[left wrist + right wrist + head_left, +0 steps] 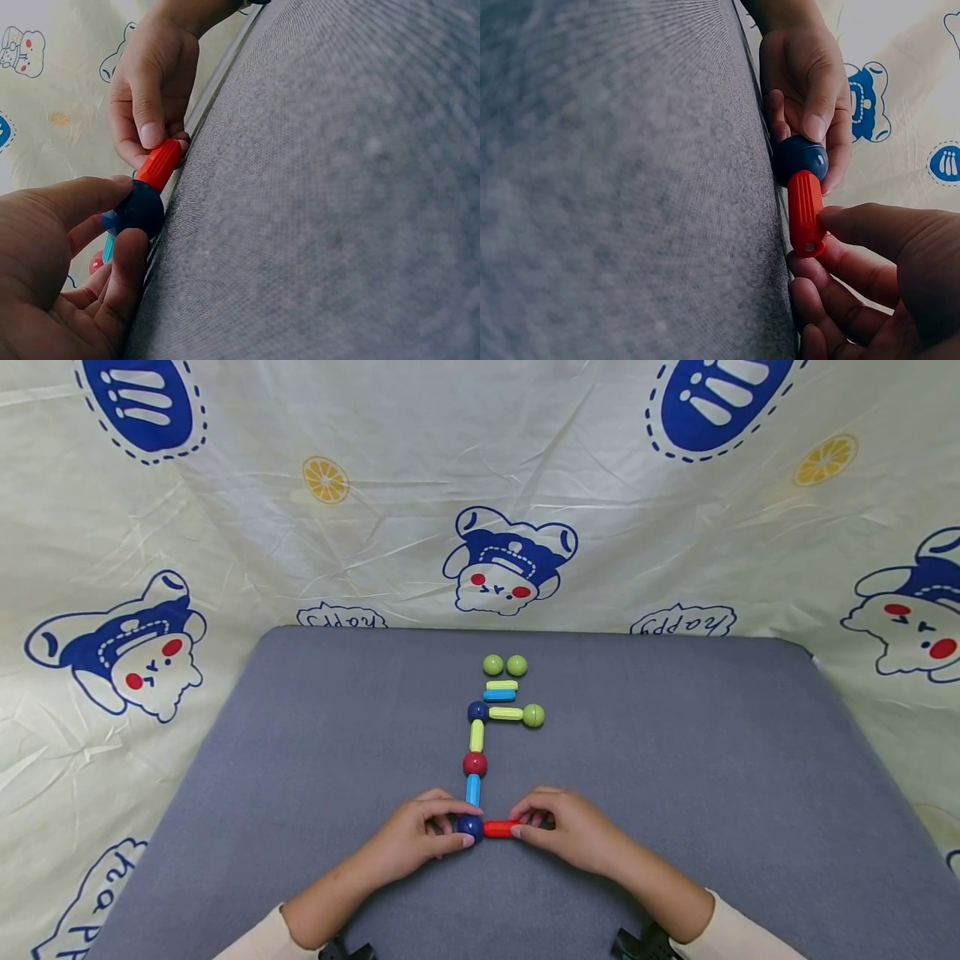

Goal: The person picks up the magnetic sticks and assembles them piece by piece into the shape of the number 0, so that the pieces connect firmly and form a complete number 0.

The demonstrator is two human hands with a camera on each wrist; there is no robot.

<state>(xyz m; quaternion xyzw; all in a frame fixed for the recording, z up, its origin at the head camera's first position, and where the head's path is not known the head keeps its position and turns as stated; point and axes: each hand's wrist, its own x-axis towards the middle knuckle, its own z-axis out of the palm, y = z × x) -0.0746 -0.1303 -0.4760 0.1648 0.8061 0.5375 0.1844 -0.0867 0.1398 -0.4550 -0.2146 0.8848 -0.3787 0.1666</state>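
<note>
A chain of toy rods and balls lies on the grey mat point(300, 752): a green ball point(533, 716), yellow rod point(506, 713), dark blue ball point(477, 711), yellow rod point(477, 736), red ball point(475, 764), blue rod point(472, 789). At its near end my left hand point(420, 837) pinches a dark blue ball point(470, 826) point(135, 210) point(801, 156). My right hand point(558, 828) pinches a red rod point(500, 829) point(159, 165) point(805, 212) whose end touches that ball.
Two loose green balls point(504, 665) and a yellow rod point(502, 685) stacked against a blue rod point(498, 696) lie at the mat's far middle. A cream cloth with blue cartoon prints point(510, 560) surrounds the mat.
</note>
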